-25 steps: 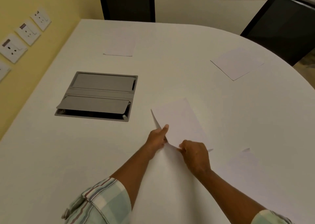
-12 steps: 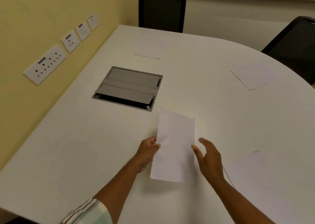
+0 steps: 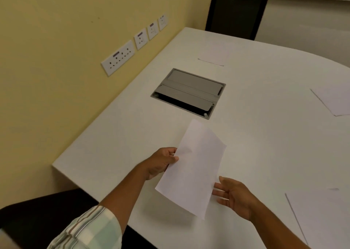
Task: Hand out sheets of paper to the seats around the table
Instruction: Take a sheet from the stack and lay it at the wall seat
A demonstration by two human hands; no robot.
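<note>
A white sheet of paper (image 3: 193, 169) hovers above the white table (image 3: 117, 138), pinched at its left edge by my left hand (image 3: 161, 161). My right hand (image 3: 233, 196) is open just to the right of the sheet's lower corner, fingers spread, not gripping it. Another sheet (image 3: 213, 56) lies flat at the far end in front of a black chair (image 3: 236, 11). A second sheet (image 3: 335, 99) lies at the right edge of view. A stack of sheets (image 3: 322, 216) rests on the table at the lower right.
A grey cable box (image 3: 189, 92) is set into the tabletop ahead of the held sheet. The yellow wall on the left carries several white sockets (image 3: 118, 58). A dark chair seat (image 3: 43, 216) sits below the table's near-left corner.
My right hand has let go of the sheet and opened. My left hand carries the sheet leftward, and my view has swung left towards the table's near-left corner.
</note>
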